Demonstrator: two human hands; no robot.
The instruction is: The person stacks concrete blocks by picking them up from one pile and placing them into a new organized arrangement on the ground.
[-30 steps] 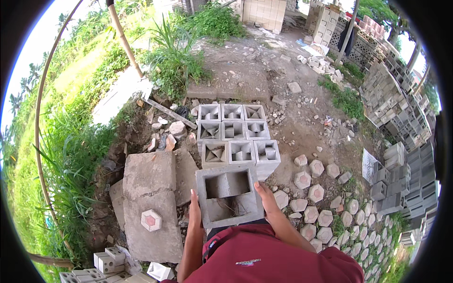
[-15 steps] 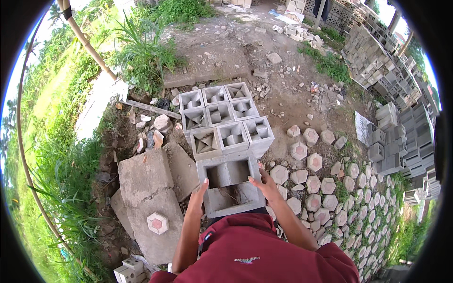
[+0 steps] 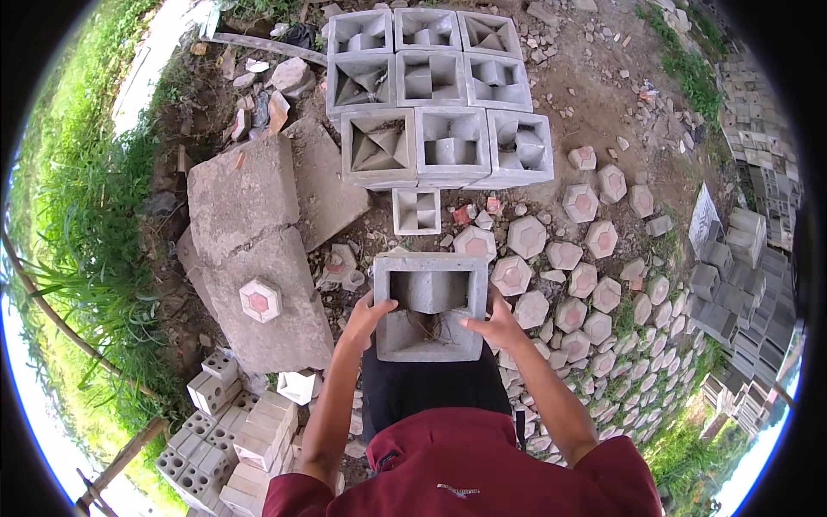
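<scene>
A square grey concrete ventilation block is held in front of my body, its hollow face with slanted inner walls turned up toward me. My left hand grips its left side, thumb over the rim. On the right side my right hand does the same; the fingers of both hands are mostly hidden beneath or behind the block. Just ahead stands a group of similar ventilation blocks set in rows, apart from the held one. A smaller block with a divided opening sits between them and me.
A cracked concrete slab lies at left with a hexagonal paver on it. Many hexagonal pavers cover the ground at right. Perforated blocks are piled at lower left. Grey blocks are stacked far right; rubble lies ahead left.
My view has tipped down toward my body. The held block now sits apart from the grouped blocks, with the smaller block showing in the gap. Both hands keep their hold.
</scene>
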